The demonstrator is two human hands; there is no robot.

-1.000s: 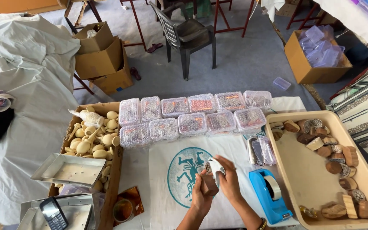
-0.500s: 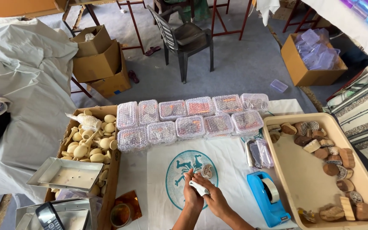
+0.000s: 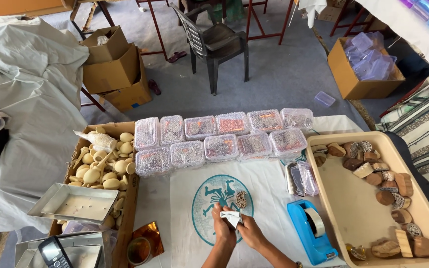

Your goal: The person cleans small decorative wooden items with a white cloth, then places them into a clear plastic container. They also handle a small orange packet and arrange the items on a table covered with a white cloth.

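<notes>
Head view, near to far. At 6 o'clock, the left hand (image 3: 222,224) and right hand (image 3: 250,232) meet over a white cloth (image 3: 269,188) printed with a teal round emblem (image 3: 220,206); the fingers of both are pinched together on a small piece of white paper (image 3: 232,217), which is held just above the cloth between the two hands. A small patterned paisley-shaped block (image 3: 241,199) lies on the emblem at 12 o'clock from the paper, close to it but apart.

At 3 o'clock from the hands stands a blue tape dispenser (image 3: 312,229); beyond it, a beige tray (image 3: 353,208) holds carved wooden blocks (image 3: 387,179) along its far and right sides. At 9 o'clock, a cardboard box (image 3: 125,208) contains pale wooden pieces (image 3: 106,164), with a metal tray (image 3: 73,202) resting over its near end.

At 12 o'clock, two rows of clear lidded plastic containers (image 3: 219,139) line the table's far edge. Farther off, on the floor, stand a dark plastic chair (image 3: 217,42), stacked cardboard boxes (image 3: 115,69) at 11 o'clock, and an open carton of clear containers (image 3: 363,64) at 2 o'clock.
</notes>
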